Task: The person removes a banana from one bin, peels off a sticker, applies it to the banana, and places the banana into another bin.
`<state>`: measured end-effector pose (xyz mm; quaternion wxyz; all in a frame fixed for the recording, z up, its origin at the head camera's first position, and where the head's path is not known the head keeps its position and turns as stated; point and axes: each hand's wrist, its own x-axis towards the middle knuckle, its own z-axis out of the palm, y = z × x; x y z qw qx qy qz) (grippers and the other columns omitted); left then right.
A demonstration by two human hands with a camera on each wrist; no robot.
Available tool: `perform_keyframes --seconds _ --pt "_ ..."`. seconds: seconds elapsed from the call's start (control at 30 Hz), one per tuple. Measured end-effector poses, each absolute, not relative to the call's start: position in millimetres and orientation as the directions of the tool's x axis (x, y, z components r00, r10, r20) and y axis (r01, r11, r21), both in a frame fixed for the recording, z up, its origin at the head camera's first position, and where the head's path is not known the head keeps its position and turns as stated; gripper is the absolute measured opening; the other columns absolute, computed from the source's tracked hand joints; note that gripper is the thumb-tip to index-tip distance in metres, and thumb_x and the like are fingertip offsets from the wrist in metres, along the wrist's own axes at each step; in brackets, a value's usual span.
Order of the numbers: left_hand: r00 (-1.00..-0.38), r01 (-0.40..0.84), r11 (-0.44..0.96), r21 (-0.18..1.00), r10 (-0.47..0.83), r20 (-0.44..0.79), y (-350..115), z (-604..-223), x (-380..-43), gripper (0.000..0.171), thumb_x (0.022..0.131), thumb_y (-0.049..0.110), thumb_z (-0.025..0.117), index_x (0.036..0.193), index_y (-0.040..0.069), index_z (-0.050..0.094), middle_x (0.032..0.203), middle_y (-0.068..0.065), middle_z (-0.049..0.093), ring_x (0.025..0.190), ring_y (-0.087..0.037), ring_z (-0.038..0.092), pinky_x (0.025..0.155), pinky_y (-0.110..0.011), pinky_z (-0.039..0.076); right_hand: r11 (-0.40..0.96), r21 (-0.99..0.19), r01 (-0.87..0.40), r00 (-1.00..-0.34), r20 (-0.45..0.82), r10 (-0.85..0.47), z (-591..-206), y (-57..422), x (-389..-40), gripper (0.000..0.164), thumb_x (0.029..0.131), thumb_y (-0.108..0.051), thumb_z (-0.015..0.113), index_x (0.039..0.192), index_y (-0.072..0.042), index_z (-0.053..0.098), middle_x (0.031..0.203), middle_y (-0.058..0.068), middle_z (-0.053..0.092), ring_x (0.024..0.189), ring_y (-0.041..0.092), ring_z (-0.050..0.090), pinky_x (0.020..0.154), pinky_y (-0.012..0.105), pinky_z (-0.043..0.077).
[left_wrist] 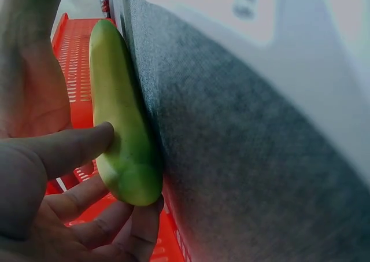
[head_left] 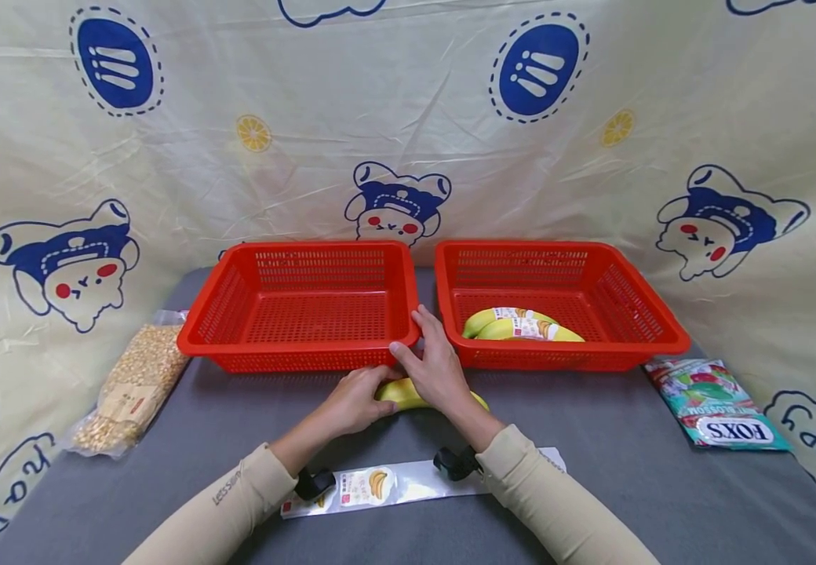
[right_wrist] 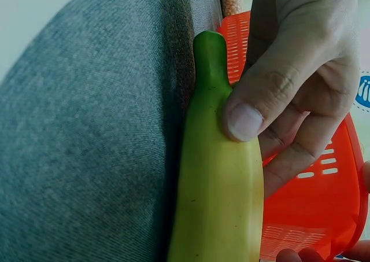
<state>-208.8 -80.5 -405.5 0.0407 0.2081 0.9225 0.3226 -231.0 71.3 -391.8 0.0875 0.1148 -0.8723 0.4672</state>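
Note:
A yellow banana (head_left: 405,394) with greenish ends lies crosswise on the grey table in front of the red baskets. My left hand (head_left: 358,399) grips its left end. In the left wrist view the left thumb (left_wrist: 87,146) lies along the peel, with the fingers curled behind and below the end. The right wrist view shows that thumb pressed near the green stem (right_wrist: 210,56). My right hand (head_left: 439,373) passes over the banana's middle, fingers extended toward the baskets' neighbouring rims. Only fingertips (right_wrist: 289,255) of it show at the right wrist view's lower edge.
Two labelled bananas (head_left: 528,329) lie in the right red basket (head_left: 620,314); the left red basket (head_left: 309,357) stands beside it. A strip of banana stickers (head_left: 408,480) lies under the wrists. A bag of kernels (head_left: 132,384) is at left, a Fox's packet (head_left: 719,404) at right.

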Motion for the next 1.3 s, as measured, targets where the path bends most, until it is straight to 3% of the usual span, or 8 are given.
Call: perform_keyframes --seconds 0.47,0.67,0.83,1.03,1.3 --pt "-0.9 0.377 0.699 0.608 0.431 0.063 -81.1 -405.6 -207.6 0.041 0.079 0.017 0.074 0.117 0.009 0.061 0.109 -0.009 0.065 0.096 -0.023 0.056 0.089 -0.044 0.042 0.535 -0.797 -0.282 -0.959 0.235 -0.156 -387.7 78.6 -228.0 0.069 0.088 -0.028 0.063 0.146 -0.009 0.031 0.156 0.005 0.024 0.13 0.028 0.044 0.098 0.043 0.046" --pt "-0.911 0.374 0.697 0.611 0.398 0.104 -87.6 -396.6 -197.3 0.042 0.078 0.019 0.074 0.117 0.01 0.062 0.11 -0.008 0.064 0.102 -0.024 0.054 0.093 -0.047 0.041 0.529 -0.782 -0.329 -0.944 0.253 -0.213 -381.6 83.8 -213.7 0.068 0.088 -0.026 0.064 0.145 -0.008 0.031 0.156 0.006 0.023 0.13 0.029 0.046 0.095 0.045 0.047" --pt "-0.933 0.34 0.718 0.608 0.339 0.121 -98.7 -389.7 -183.4 0.042 0.077 0.02 0.075 0.116 0.012 0.063 0.107 -0.006 0.063 0.098 -0.02 0.051 0.085 -0.04 0.042 0.539 -0.75 -0.384 -0.923 0.31 -0.227 -380.4 91.7 -194.5 0.064 0.087 -0.024 0.066 0.142 -0.008 0.037 0.153 0.006 0.03 0.129 0.029 0.046 0.094 0.046 0.048" --pt "-0.936 0.343 0.725 0.597 0.319 0.151 -116.0 -392.0 -157.8 0.04 0.075 0.017 0.077 0.113 0.011 0.066 0.105 -0.004 0.062 0.096 -0.016 0.05 0.081 -0.034 0.042 0.594 -0.696 -0.404 -0.915 0.316 -0.252 -386.3 102.2 -169.6 0.055 0.085 -0.021 0.068 0.134 -0.012 0.047 0.137 0.007 0.047 0.117 0.026 0.05 0.091 0.043 0.049" --pt "-0.92 0.386 0.727 0.568 0.352 0.175 -135.1 -403.2 -122.1 0.032 0.073 0.015 0.077 0.105 0.014 0.069 0.095 0.003 0.06 0.088 -0.008 0.047 0.073 -0.024 0.039 0.656 -0.624 -0.425 -0.891 0.159 -0.426 -398.4 109.5 -147.0 0.036 0.081 -0.023 0.072 0.115 -0.015 0.062 0.106 0.001 0.058 0.1 0.012 0.047 0.083 0.031 0.044"
